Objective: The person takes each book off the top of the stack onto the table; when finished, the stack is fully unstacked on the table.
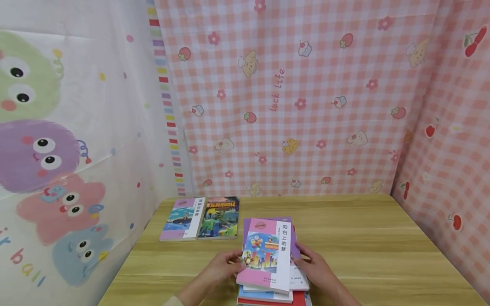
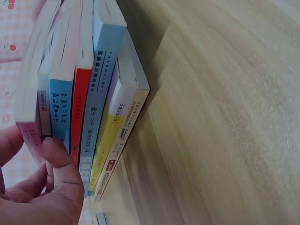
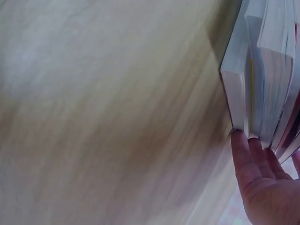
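A stack of several paperbacks stands near the table's front. On top lies a pink-and-white book [image 1: 264,255] with balloons and buildings on its cover, set slightly askew over a purple-covered book [image 1: 288,221]. My left hand [image 1: 226,267] pinches the top book at its left edge; in the left wrist view the fingers [image 2: 58,157] lie against its pink spine and the blue-spined book [image 2: 61,105] below. On the stack's other side, my right hand [image 1: 315,267] rests with extended fingers [image 3: 243,157] against the page edges of the lower books [image 3: 234,93].
At the table's back left, a pink-and-white book with a sea picture [image 1: 181,219] lies beside a dark, colourful book [image 1: 219,216]. The wooden table [image 1: 363,246] meets a checked cloth [image 1: 298,127] behind it, with more printed cloth on both sides.
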Tool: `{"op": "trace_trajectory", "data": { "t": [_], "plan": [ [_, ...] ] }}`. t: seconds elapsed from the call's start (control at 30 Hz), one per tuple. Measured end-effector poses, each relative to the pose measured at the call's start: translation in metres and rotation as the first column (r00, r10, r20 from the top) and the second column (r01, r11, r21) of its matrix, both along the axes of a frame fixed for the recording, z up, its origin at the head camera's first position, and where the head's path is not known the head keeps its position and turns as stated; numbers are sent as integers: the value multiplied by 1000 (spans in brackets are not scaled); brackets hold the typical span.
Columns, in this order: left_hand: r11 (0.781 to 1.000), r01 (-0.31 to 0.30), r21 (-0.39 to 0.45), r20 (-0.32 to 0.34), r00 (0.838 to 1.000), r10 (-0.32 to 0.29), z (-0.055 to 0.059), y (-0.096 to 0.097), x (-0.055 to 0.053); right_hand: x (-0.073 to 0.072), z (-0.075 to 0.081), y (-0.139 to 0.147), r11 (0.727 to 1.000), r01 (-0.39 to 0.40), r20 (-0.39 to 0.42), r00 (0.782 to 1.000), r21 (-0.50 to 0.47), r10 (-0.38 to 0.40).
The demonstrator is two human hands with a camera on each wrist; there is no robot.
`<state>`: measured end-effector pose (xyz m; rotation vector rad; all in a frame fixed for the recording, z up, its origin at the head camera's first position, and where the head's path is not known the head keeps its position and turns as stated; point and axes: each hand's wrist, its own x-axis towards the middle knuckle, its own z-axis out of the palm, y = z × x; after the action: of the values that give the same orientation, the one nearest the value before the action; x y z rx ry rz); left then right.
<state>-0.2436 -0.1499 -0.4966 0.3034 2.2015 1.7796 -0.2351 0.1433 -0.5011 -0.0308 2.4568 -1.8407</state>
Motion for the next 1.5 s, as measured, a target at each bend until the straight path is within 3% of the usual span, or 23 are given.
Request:
{"op": "trace_trajectory", "data": {
  "t": [0.17,0.43,0.83,1.1,1.3,1.5],
  "plan": [
    [998,14,66,19,1000,-15,-3,-5,-2,-1,-2,2,1000,-9,-7,1000,8,9],
    [997,-44,69,99,994,37,-4,-14,-1,-3,-6,4,1000,-12,-9,1000,15,12],
    [992,-44,119,133,991,28,-8,-10,3,-2,-6,5,1000,-4,-20,1000,11,4],
    [967,-91,239,194,980,44,-8,-12,6,-5,-10,5,1000,-5,-13,1000,21,6],
    [937,-91,337,228,973,13,-11,-17,11,-6,-10,4,1000,1,24,1000,30,-2],
    [924,-91,371,251,968,-5,-10,-24,15,-7,-9,4,999,2,58,998,44,-5]
  ]
}}
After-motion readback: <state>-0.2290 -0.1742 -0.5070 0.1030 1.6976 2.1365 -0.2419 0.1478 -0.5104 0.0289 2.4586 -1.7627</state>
